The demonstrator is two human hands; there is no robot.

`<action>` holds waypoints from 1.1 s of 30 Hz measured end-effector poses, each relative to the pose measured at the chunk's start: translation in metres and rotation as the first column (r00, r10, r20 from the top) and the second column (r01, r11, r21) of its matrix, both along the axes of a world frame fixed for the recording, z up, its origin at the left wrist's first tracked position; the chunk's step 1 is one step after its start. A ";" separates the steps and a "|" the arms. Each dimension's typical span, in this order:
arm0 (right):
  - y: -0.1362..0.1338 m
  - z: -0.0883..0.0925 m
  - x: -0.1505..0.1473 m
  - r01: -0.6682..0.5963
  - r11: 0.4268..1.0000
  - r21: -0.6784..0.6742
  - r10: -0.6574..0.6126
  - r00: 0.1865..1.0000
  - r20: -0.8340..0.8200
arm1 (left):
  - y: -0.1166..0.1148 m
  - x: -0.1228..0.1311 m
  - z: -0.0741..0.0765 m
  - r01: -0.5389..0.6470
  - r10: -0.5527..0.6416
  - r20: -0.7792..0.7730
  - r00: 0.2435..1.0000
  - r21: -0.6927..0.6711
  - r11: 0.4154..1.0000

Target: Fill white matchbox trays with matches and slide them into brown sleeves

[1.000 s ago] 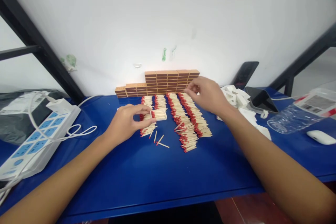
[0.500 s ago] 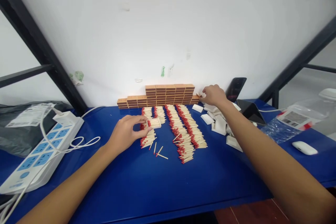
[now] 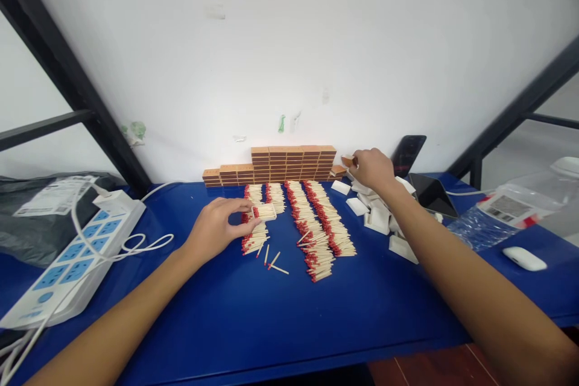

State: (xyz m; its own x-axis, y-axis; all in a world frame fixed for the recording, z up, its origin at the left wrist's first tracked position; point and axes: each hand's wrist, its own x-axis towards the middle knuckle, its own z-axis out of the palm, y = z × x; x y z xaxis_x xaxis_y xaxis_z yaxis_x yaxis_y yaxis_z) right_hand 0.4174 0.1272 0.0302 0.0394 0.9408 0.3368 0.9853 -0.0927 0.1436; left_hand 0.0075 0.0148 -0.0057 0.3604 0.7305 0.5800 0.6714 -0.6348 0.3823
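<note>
Between thumb and fingers, my left hand (image 3: 221, 223) holds a white matchbox tray (image 3: 264, 211) with red-tipped matches in it, above the leftmost row of matches (image 3: 254, 241). My right hand (image 3: 373, 169) is closed on an orange matchbox sleeve (image 3: 348, 161), partly hidden by the fingers, at the right end of the stack. Stacked matchboxes (image 3: 293, 163) with brown sides stand along the wall. Long rows of matches (image 3: 310, 223) lie in front of them, and a few loose matches (image 3: 273, 262) lie nearer. Below my right hand is a heap of white matchbox trays (image 3: 376, 215).
At the left lie a white power strip (image 3: 76, 259) with cables and a dark plastic parcel (image 3: 40, 223). On the right are a phone (image 3: 407, 155), a dark tablet-like device (image 3: 432, 194), a clear plastic bag (image 3: 493, 217) and a white earbud case (image 3: 525, 258). A wall stands behind.
My right hand has drawn an orange sleeve slightly up and away from the stack's right end. My left hand stays nearly in place with its filled tray.
</note>
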 end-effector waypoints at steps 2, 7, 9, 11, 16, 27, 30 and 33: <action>-0.011 0.004 -0.001 -0.021 0.998 0.067 0.021 1.000 -0.002 | 0.000 0.000 0.001 -0.009 0.009 0.002 1.000 -0.003 1.000; -0.058 0.014 -0.018 -0.238 0.930 0.280 0.301 0.931 -0.207 | -0.001 0.001 0.003 -0.016 0.017 0.025 1.000 -0.014 1.000; -0.080 0.017 -0.035 -0.391 0.863 0.320 0.494 0.788 -0.367 | -0.002 0.002 0.004 -0.015 0.016 0.036 0.999 -0.018 1.000; -0.098 0.018 -0.056 -0.514 0.789 0.338 0.614 0.631 -0.473 | -0.003 0.003 0.005 -0.013 0.014 0.054 0.998 -0.026 1.000; -0.113 0.001 -0.092 -0.711 0.653 0.262 0.754 0.576 -0.316 | -0.008 0.007 0.008 -0.001 0.005 0.107 0.994 -0.039 0.999; -0.115 -0.028 -0.109 -0.827 0.381 0.413 0.847 0.491 0.202 | -0.015 0.017 0.011 -0.019 0.055 0.229 0.972 -0.157 0.987; -0.117 -0.028 -0.110 -0.817 0.313 0.484 0.868 0.453 0.204 | -0.014 0.016 0.012 -0.034 0.074 0.244 0.967 -0.164 0.986; -0.118 -0.026 -0.111 -0.810 0.281 0.515 0.883 0.428 0.192 | -0.015 0.016 0.012 -0.031 0.072 0.249 0.966 -0.166 0.986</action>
State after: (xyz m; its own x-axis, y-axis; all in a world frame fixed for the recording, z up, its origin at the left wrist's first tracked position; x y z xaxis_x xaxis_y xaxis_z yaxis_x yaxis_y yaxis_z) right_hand 0.3067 0.0087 0.0040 -0.6103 0.1724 0.7732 0.5540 0.7905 0.2611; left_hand 0.0238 0.0002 0.0065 0.1761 0.8344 0.5223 0.5695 -0.5192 0.6373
